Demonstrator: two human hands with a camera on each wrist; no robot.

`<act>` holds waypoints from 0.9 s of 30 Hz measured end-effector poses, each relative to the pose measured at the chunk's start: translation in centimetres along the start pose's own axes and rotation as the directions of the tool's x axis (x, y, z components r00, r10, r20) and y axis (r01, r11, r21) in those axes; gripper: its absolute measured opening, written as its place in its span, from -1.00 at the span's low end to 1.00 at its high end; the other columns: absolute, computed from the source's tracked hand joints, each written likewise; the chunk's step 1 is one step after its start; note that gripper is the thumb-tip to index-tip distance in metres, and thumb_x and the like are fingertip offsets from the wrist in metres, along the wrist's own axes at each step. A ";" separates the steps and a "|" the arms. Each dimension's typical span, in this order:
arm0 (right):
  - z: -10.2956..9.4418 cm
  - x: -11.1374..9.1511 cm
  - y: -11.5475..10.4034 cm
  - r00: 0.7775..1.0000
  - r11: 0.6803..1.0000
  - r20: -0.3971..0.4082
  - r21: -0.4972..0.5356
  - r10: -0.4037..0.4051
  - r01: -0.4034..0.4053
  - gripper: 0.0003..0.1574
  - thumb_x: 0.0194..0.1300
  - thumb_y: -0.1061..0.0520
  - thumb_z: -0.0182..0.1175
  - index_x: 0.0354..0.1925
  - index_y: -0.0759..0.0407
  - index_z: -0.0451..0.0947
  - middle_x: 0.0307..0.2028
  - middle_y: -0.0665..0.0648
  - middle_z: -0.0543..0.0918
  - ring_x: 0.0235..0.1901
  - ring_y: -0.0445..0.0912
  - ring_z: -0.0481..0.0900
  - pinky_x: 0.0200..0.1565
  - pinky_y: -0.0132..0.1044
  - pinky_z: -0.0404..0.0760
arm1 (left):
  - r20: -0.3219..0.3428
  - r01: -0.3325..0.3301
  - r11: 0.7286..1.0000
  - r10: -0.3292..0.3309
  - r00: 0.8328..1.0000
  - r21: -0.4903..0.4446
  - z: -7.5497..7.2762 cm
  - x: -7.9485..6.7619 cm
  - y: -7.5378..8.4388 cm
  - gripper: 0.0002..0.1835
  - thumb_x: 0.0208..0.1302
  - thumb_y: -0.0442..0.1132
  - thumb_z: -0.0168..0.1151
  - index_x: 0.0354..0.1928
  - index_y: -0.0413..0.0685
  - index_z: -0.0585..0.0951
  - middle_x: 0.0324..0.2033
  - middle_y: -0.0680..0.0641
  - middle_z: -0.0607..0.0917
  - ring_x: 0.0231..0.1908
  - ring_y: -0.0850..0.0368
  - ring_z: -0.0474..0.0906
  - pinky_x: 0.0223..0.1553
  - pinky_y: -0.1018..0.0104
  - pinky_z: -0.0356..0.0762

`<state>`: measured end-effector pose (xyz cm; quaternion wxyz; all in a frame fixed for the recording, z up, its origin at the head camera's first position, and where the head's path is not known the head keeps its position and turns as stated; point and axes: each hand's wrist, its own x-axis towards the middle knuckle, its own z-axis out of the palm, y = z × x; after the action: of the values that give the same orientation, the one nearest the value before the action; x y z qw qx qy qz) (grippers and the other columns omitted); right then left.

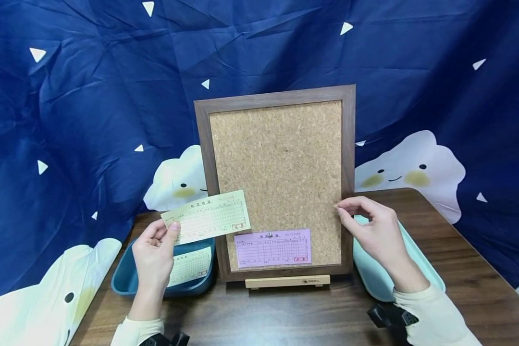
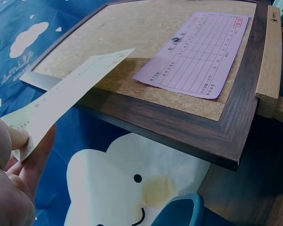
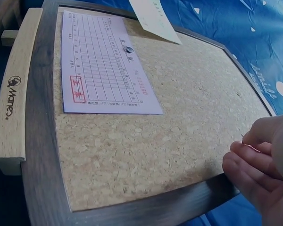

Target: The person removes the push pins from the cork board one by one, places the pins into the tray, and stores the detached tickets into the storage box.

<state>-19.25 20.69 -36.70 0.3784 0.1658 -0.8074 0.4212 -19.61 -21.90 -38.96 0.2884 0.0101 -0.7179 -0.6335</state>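
My left hand [image 1: 153,254] pinches a pale green receipt slip [image 1: 209,216] by its left end, between thumb and fingers. The slip is tilted and overlaps the lower left frame of the corkboard [image 1: 281,158]. Pinned low on the cork is a purple receipt slip [image 1: 272,250], with a silver pushpin [image 3: 128,49] near its top edge. Beside the board's right frame, my right hand [image 1: 374,228] pinches a tiny pin [image 3: 242,137] between thumb and forefinger. Only a thin tip of it shows; the fingertips hide the rest.
A blue tray [image 1: 123,276] at the left holds more pale green slips [image 1: 190,266]. A mint-green tray [image 1: 419,250] lies at the right, partly behind my right hand. The board stands on a wooden easel [image 1: 281,282] on the brown table [image 1: 264,317]. A blue curtain [image 1: 264,43] hangs behind.
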 end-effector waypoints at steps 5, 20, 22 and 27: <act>-0.6 0.0 0.3 1.000 1.000 -0.008 -0.001 0.017 -0.017 -0.75 0.20 0.49 0.46 -0.24 0.20 0.80 -0.37 -0.02 0.82 -0.30 -0.60 0.63 -0.15 -0.71 0.53 | 0.008 -0.022 0.999 0.022 1.000 -0.040 0.0 0.1 -0.1 -0.75 0.50 -0.37 0.36 0.08 -0.43 0.71 -0.26 0.23 0.85 -0.29 0.38 0.80 -0.18 0.57 0.72; -1.6 -0.3 1.1 1.000 0.999 -0.008 -0.039 -0.008 0.008 -0.73 0.18 0.49 0.47 -0.24 0.18 0.81 -0.37 -0.07 0.81 -0.29 -0.63 0.61 -0.08 -0.72 0.50 | -0.022 -0.026 0.999 0.025 0.999 -0.020 -0.5 0.2 -0.5 -0.77 0.51 -0.37 0.34 0.09 -0.38 0.72 -0.27 0.25 0.85 -0.31 0.40 0.78 -0.19 0.57 0.72; -1.8 -0.5 1.3 1.000 0.999 -0.005 -0.043 0.000 0.000 -0.73 0.19 0.48 0.47 -0.23 0.17 0.81 -0.35 -0.13 0.80 -0.29 -0.62 0.61 -0.09 -0.72 0.50 | -0.030 -0.028 1.000 0.028 0.999 -0.013 -0.8 0.2 -0.6 -0.77 0.51 -0.36 0.33 0.08 -0.37 0.72 -0.27 0.25 0.85 -0.32 0.40 0.77 -0.20 0.57 0.71; -2.5 -0.9 1.6 0.999 0.998 0.004 -0.036 0.048 -0.048 -0.70 0.20 0.48 0.47 -0.20 0.14 0.82 -0.31 -0.37 0.75 -0.28 -0.60 0.63 -0.12 -0.73 0.47 | -0.037 -0.029 0.999 0.027 0.999 -0.033 -1.2 0.1 -0.7 -0.78 0.50 -0.38 0.34 0.06 -0.39 0.72 -0.29 0.23 0.85 -0.34 0.39 0.78 -0.24 0.57 0.71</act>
<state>-18.43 23.60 -37.40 0.3692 0.1402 -0.8195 0.4152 -19.39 -23.19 -39.58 0.3106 0.0070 -0.7019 -0.6409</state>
